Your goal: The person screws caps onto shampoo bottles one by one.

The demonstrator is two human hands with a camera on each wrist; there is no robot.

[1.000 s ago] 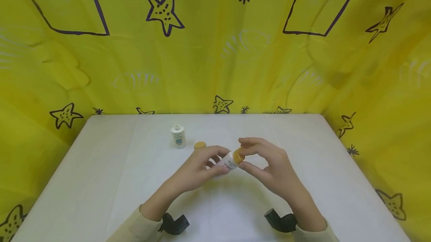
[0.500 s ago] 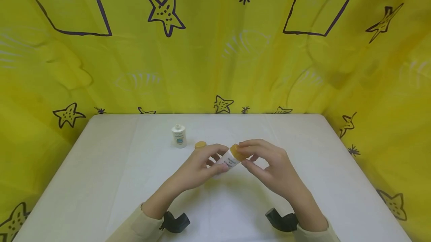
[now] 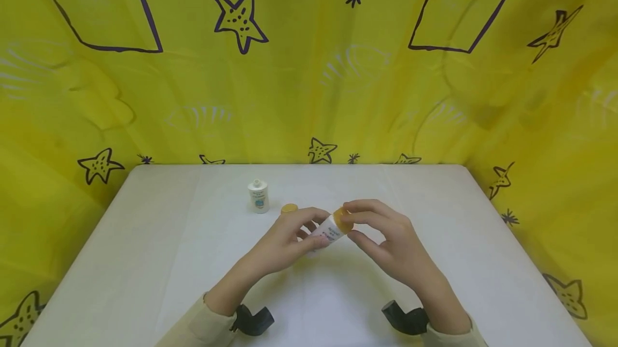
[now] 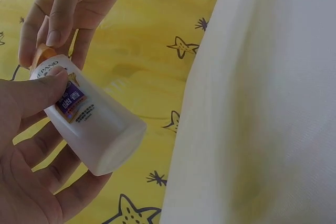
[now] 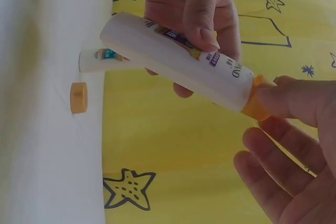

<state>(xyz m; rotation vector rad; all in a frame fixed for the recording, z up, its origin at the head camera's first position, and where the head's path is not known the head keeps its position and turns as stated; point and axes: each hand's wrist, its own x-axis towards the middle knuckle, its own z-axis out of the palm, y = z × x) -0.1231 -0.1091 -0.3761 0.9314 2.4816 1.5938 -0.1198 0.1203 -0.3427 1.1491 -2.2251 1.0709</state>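
Note:
In my left hand (image 3: 282,242) I grip a white plastic bottle (image 4: 100,124) with a purple and gold label, thumb across its front and fingers behind it. The bottle is tilted, its base toward the lower left in the head view. An orange bottle cap (image 5: 256,99) sits at its top end. My right hand (image 3: 388,234) pinches this cap between thumb and fingers, the other fingertips spread just below it in the right wrist view. Both hands are over the middle of the white table (image 3: 193,282).
A second white bottle (image 3: 258,197), capless with its nozzle showing, stands upright farther back on the left. Near it lies a loose orange cap (image 5: 79,98), partly behind my left hand in the head view. A yellow curtain (image 3: 289,79) with drawn stars surrounds the table.
My right fingers have shifted their hold on the cap, moving left over it and then slightly back. The bottle and left hand stay nearly in place.

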